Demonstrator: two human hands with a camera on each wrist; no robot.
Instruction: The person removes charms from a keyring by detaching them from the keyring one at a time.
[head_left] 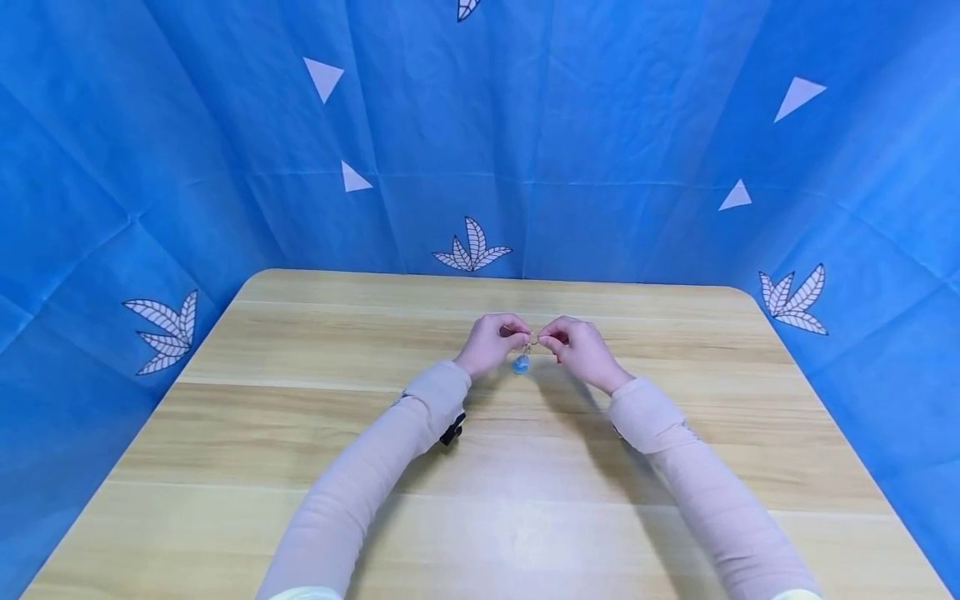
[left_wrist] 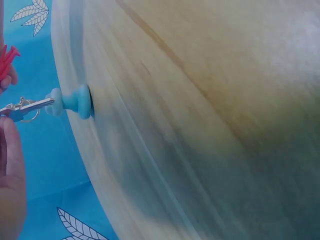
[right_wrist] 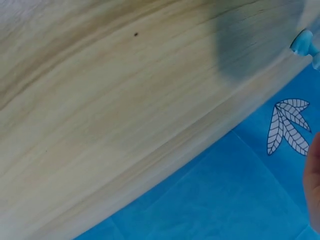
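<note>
Above the far half of the table, my left hand [head_left: 495, 342] pinches a bunch of metal keys [left_wrist: 31, 106] on a ring [left_wrist: 33, 113]. Close beside it, my right hand [head_left: 581, 348] has thumb and forefinger pinched together at the key ring's gold edge [head_left: 534, 339]. A small red piece [left_wrist: 7, 60] shows at the right hand's fingers in the left wrist view; its kind is unclear. Below the keys, a turquoise spool-shaped stand [left_wrist: 75, 102] with a wide round base rests on the table. In the right wrist view, only a sliver of the right hand [right_wrist: 313, 180] appears.
The wooden table [head_left: 300, 467] has rounded far corners. Blue cloth [head_left: 420, 108] with white leaves and triangles hangs behind it and on both sides. A black device [head_left: 452, 429] sits under the left wrist.
</note>
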